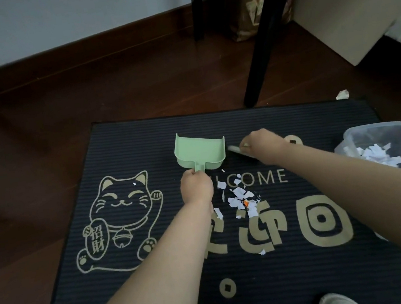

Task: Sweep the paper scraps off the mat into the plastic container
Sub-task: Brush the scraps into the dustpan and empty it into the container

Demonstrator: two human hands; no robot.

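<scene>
Left hand (195,183) grips smooth green plastic dustpan (199,151) on ribbed mat (162,297).

The brush (235,149) held by the right hand (263,144) is smeared by motion. The hand covers most of it, so only 1 pale end shows and the bristles cannot be made out. The left hand (196,186) hides the end of the dustpan (199,152) handle, and its forearm covers the first letters printed on the mat (142,144). The right forearm hides the near side of the plastic container (375,129). A white shoe (338,303) is cut by the bottom edge.
</scene>
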